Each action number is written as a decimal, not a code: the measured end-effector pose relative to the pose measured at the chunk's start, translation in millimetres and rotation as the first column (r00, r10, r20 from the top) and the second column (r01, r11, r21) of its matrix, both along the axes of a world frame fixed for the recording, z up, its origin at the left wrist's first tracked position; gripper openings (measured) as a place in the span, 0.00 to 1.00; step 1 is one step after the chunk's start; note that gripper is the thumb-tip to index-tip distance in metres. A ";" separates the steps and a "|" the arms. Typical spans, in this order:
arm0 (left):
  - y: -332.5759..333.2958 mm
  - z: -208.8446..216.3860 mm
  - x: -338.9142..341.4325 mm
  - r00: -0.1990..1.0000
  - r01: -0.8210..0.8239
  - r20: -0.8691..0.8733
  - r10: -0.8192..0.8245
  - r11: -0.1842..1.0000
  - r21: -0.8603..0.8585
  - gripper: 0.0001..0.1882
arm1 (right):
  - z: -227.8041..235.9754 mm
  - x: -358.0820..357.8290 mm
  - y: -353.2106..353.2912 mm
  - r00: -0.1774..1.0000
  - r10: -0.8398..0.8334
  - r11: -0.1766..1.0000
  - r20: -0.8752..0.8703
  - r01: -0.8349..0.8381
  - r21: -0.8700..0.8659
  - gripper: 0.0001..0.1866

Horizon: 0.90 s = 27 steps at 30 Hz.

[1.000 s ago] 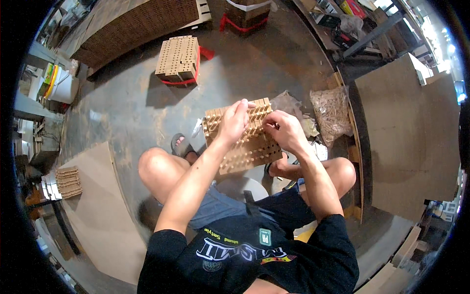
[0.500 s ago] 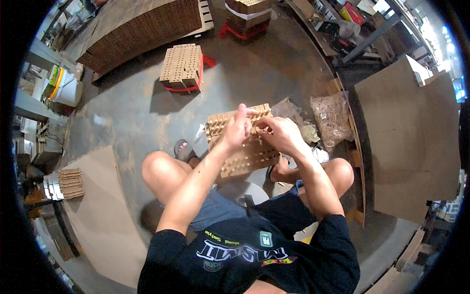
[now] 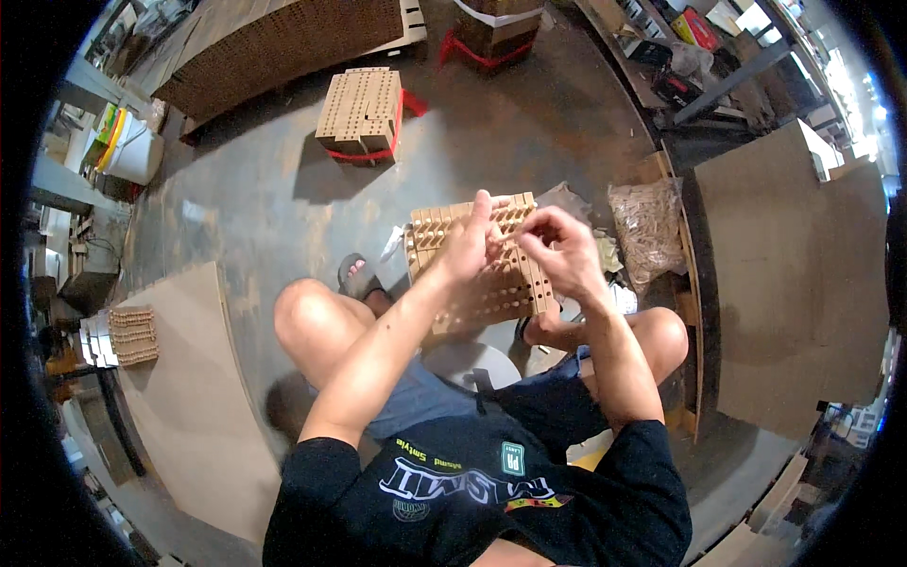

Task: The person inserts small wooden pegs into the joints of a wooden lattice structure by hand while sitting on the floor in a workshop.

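Observation:
A block of drilled wooden strips (image 3: 522,274) stands before me between my knees, with rows of pale wooden dowels (image 3: 430,231) sticking up from its holes. Over its middle is my left hand (image 3: 466,244), thumb raised and the other fingers curled in; what lies in its palm is hidden. Close beside it, my right hand (image 3: 564,250) pinches what looks like a small wooden dowel (image 3: 505,237) between thumb and forefinger, just above the block. The fingers partly cover the holes beneath them.
A clear bag of wooden dowels (image 3: 646,227) lies at the right, beside a large brown board (image 3: 775,283). Farther off stands a strapped block of drilled strips (image 3: 357,109). A long stack of strips (image 3: 283,61) and a white bucket (image 3: 132,151) are at the far left.
My right hand has lifted slightly and drawn a little to the right, its fingers pinched. The left thumb has shifted slightly right, and the whole view has tilted a little.

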State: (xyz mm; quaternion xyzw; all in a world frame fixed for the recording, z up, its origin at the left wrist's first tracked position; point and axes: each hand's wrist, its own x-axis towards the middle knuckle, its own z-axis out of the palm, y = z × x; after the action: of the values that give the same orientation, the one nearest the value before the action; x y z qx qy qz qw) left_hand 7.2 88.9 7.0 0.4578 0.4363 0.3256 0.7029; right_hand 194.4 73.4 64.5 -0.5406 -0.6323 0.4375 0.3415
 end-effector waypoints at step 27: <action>4.2 5.4 2.3 0.965 -0.244 0.090 0.247 0.969 -0.042 0.40 | -12.6 52.0 12.4 0.952 0.039 0.997 0.303 -0.016 -0.077 0.16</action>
State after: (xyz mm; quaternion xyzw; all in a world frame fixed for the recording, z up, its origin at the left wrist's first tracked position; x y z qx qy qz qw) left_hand 9.5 93.1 12.3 0.3734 0.4608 0.4248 0.6840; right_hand 246.4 85.8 51.9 -0.6048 -0.6682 0.3768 0.2139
